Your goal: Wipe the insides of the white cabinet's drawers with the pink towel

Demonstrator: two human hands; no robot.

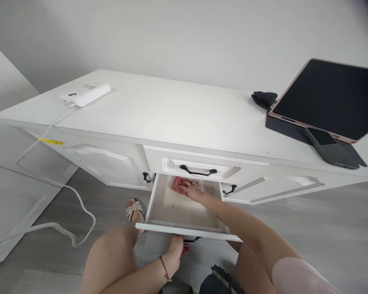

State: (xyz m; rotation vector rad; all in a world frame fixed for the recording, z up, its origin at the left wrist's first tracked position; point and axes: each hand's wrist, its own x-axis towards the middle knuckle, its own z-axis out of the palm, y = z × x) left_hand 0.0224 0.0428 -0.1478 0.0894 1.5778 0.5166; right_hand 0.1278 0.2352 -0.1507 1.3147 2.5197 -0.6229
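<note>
An open white drawer (162, 206) juts out low from the cabinet. Inside it, near the back, my right hand (192, 191) presses on a crumpled red-and-white cloth (178, 184), fingers bent over it. My left hand (175, 247) is at the outside of the drawer front (159, 228), its fingers curled at the left end of the black drawer handle (192, 239). Something red (185, 249) shows just beside those fingers; what it is I cannot make out. A small dark speck lies on the drawer's pale bottom.
Above is the white cabinet top (171, 110). On it are a white power bank (86, 94) with a cable (79, 200) trailing to the floor, a tablet (331, 98), a dark flat device (328, 147) and a black woven item (263, 99). A shut drawer (168, 164) sits above the open one.
</note>
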